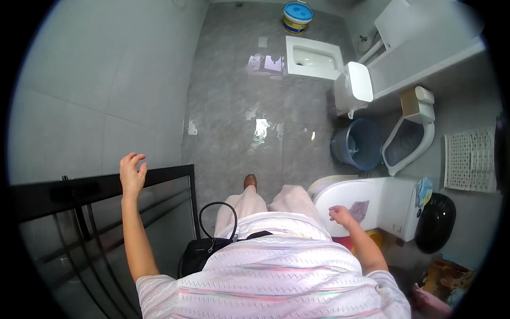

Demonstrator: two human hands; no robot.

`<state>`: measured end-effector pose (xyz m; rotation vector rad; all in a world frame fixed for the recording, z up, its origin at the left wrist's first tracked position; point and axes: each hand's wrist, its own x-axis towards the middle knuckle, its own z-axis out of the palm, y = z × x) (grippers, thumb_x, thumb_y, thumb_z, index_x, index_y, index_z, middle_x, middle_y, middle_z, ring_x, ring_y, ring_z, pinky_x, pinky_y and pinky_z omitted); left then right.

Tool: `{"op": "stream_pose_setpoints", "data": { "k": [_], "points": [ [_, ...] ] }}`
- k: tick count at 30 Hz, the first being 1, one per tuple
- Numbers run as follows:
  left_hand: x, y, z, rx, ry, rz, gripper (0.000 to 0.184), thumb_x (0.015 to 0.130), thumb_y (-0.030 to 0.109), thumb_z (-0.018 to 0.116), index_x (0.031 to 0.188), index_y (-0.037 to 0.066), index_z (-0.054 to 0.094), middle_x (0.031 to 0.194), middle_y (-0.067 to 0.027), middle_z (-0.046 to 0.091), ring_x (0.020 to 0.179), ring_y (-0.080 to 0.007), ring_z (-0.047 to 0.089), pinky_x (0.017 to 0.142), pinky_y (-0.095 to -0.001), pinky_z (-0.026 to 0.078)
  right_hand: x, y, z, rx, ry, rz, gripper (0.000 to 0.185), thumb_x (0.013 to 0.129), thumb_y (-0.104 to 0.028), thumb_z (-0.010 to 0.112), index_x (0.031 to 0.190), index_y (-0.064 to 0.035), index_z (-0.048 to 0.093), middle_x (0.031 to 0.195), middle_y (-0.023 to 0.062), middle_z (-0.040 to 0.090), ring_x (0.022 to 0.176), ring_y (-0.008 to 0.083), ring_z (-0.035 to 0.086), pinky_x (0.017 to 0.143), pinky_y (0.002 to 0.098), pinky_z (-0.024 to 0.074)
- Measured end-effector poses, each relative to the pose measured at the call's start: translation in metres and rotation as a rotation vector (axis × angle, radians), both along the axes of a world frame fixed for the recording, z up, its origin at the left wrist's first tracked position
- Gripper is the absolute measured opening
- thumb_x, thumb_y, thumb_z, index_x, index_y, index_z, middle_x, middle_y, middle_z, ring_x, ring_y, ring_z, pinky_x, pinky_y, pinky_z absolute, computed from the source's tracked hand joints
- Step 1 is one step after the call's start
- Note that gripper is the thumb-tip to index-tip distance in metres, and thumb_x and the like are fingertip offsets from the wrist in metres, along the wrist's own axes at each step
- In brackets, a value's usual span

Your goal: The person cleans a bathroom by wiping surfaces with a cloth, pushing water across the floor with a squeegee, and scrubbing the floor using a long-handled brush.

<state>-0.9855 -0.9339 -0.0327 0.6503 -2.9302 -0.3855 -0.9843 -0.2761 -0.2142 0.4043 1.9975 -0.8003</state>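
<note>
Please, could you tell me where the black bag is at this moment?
In the head view, the black bag is low, left of centre, at the person's left side, between the left arm and the striped top.

The person wears a white, pink-striped top [281, 290] with short sleeves [154, 291], pale pants [292, 203], and a brown shoe [250, 182] at the far end.

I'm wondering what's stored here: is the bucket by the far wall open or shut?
Shut. The bucket has a blue lid covering its top, so I cannot tell what, if anything, is inside.
</note>
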Motion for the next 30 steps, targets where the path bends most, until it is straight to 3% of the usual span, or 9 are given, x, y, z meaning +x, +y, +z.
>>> {"op": "stream_pose_setpoints", "data": {
  "k": [6, 12, 16, 18, 22, 24, 26, 28, 30],
  "points": [
    [-0.009, -0.033, -0.019, -0.097, -0.27, 0.16, 0.023, 0.073, 0.013, 0.061, 0.095, 0.008, 0.062, 0.11, -0.0118, 0.054, 0.105, -0.0287, 0.047, 0.087, -0.0378, 0.039, -0.093, -0.073, 0.025, -0.076, 0.005, 0.111, 0.032, 0.077, -0.016, 0.055, 0.103, 0.0026, 0.058, 0.081, 0.0129, 0.064, 0.068, 0.0173, 0.063, 0.065, 0.0277, 0.0489],
    [0.012, -0.041, -0.024, -0.074, -0.184, 0.319, 0.022, 0.073, 0.013, 0.061, 0.094, 0.008, 0.062, 0.107, -0.0117, 0.055, 0.104, -0.029, 0.048, 0.087, -0.0373, 0.039, -0.195, -0.106, 0.015, -0.087, -0.045, 0.267, 0.029, 0.078, -0.013, 0.056, 0.101, 0.0037, 0.058, 0.08, 0.011, 0.063, 0.065, 0.0146, 0.061, 0.063, 0.027, 0.0481],
    [0.018, -0.018, -0.018, -0.008, -0.11, 0.462, 0.021, 0.072, 0.009, 0.062, 0.093, 0.007, 0.062, 0.108, -0.0119, 0.054, 0.106, -0.0274, 0.047, 0.088, -0.0365, 0.038, -0.281, -0.121, 0.01, -0.065, -0.004, 0.525, 0.025, 0.079, -0.012, 0.055, 0.099, 0.004, 0.059, 0.079, 0.0101, 0.063, 0.064, 0.0149, 0.061, 0.061, 0.0271, 0.0481],
    [0.024, 0.002, -0.012, -0.002, -0.099, 0.521, 0.02, 0.072, 0.007, 0.061, 0.093, 0.007, 0.062, 0.108, -0.0117, 0.054, 0.105, -0.0272, 0.048, 0.088, -0.0352, 0.039, -0.321, -0.119, 0.004, -0.056, 0.008, 0.478, 0.024, 0.079, -0.01, 0.054, 0.098, 0.0037, 0.059, 0.078, 0.0097, 0.062, 0.064, 0.015, 0.061, 0.061, 0.0275, 0.0484],
    [0.024, 0.028, 0.008, -0.13, 0.183, 0.65, 0.022, 0.075, 0.002, 0.059, 0.096, 0.005, 0.061, 0.107, -0.0113, 0.057, 0.1, -0.0255, 0.054, 0.084, -0.0311, 0.042, -0.404, -0.131, 0.014, -0.001, -0.026, 0.505, 0.026, 0.079, -0.01, 0.053, 0.1, 0.003, 0.058, 0.08, 0.0081, 0.062, 0.064, 0.0149, 0.061, 0.056, 0.0264, 0.0472],
    [0.026, 0.038, 0.034, -0.153, 0.398, 0.761, 0.019, 0.08, 0.0, 0.055, 0.098, 0.003, 0.061, 0.103, -0.0064, 0.059, 0.091, -0.0149, 0.056, 0.077, -0.0243, 0.044, -0.437, -0.135, 0.014, 0.051, -0.054, 0.55, 0.029, 0.079, -0.012, 0.052, 0.104, 0.0011, 0.057, 0.08, 0.0069, 0.062, 0.064, 0.0146, 0.061, 0.049, 0.0249, 0.0441],
    [0.031, 0.043, 0.07, -0.337, 0.463, 0.795, 0.019, 0.081, 0.001, 0.056, 0.099, 0.003, 0.061, 0.1, -0.0042, 0.06, 0.088, -0.0117, 0.056, 0.073, -0.0211, 0.044, -0.453, -0.141, 0.01, 0.076, -0.06, 0.576, 0.03, 0.079, -0.014, 0.052, 0.105, -0.0003, 0.057, 0.081, 0.0062, 0.062, 0.064, 0.0142, 0.061, 0.047, 0.0247, 0.0428],
    [0.058, 0.035, 0.095, -0.383, 0.605, 0.846, 0.022, 0.084, 0.003, 0.055, 0.106, 0.003, 0.059, 0.108, -0.0054, 0.058, 0.096, -0.0116, 0.054, 0.082, -0.0222, 0.043, -0.461, -0.151, 0.003, 0.074, -0.071, 0.633, 0.03, 0.079, -0.016, 0.051, 0.106, -0.0023, 0.056, 0.082, 0.0054, 0.062, 0.066, 0.0135, 0.061, 0.046, 0.0246, 0.0419],
    [0.073, 0.015, 0.111, -0.474, 0.745, 0.819, 0.025, 0.083, 0.004, 0.056, 0.108, 0.003, 0.058, 0.108, -0.0054, 0.059, 0.095, -0.0119, 0.055, 0.081, -0.0213, 0.043, -0.453, -0.178, 0.009, 0.089, -0.104, 0.672, 0.03, 0.079, -0.016, 0.052, 0.106, -0.0025, 0.056, 0.082, 0.0052, 0.061, 0.066, 0.0135, 0.061, 0.047, 0.0245, 0.042]
  ]
}}
